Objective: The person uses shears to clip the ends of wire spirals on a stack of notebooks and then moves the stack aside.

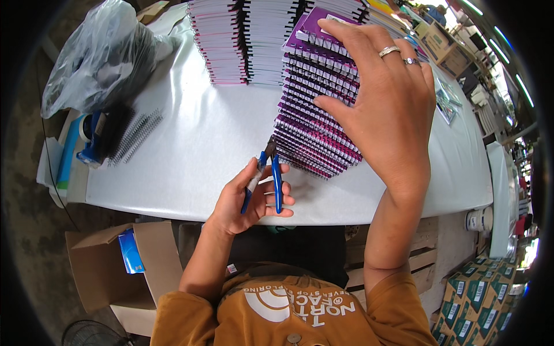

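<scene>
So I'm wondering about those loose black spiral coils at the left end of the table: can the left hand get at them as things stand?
Probably not without putting something down: the left hand is closed round blue-handled pliers. The white table between it and the black spiral coils is bare, so nothing blocks the way.

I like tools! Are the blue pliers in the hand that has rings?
No, the pliers sit in the left hand; the ringed right hand rests on the notebooks.
</scene>
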Motion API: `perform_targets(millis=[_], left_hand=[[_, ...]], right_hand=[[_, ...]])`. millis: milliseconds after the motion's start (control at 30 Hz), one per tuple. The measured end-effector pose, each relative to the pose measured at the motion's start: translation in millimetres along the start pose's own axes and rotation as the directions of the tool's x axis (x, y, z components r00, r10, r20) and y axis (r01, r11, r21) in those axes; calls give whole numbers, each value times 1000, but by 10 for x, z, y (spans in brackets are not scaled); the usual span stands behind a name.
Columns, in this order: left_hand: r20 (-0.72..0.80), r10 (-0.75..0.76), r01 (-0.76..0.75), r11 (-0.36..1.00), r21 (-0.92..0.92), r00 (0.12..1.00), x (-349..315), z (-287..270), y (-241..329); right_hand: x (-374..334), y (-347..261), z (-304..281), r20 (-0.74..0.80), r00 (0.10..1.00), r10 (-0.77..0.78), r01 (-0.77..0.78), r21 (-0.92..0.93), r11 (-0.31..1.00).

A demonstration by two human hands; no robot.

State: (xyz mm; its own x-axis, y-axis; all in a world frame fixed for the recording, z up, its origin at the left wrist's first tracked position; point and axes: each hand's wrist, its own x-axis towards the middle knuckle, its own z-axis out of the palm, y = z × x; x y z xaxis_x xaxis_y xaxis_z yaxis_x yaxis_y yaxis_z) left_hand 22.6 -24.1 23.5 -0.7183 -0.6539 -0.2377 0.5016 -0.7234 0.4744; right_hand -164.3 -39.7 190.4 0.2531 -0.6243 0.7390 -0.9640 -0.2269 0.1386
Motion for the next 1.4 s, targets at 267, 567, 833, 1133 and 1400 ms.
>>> perform_targets(millis=[267,567,833,1133,1400], left_hand=[[208,-3,52,971,-233,978,15,-245,-52],[-82,76,-45,944,328,994,23,-125,-4],[-229,72,10,941,337,971,-35,73,-33],[-295,496,241,172,955,817,-5,124,-138],[-171,-16,35,994,105,985,-25,-20,-43]], right_hand=[[-26,52,102,-117,986,-119,111,-80,991],[-5,8,22,-41,997,-67,66,-28,997],[-35,89,47,-48,991,-123,117,-102,988],[-14,-14,17,-54,997,-54,54,-2,999],[-5,-24,2,-58,997,-42,43,19,999]])
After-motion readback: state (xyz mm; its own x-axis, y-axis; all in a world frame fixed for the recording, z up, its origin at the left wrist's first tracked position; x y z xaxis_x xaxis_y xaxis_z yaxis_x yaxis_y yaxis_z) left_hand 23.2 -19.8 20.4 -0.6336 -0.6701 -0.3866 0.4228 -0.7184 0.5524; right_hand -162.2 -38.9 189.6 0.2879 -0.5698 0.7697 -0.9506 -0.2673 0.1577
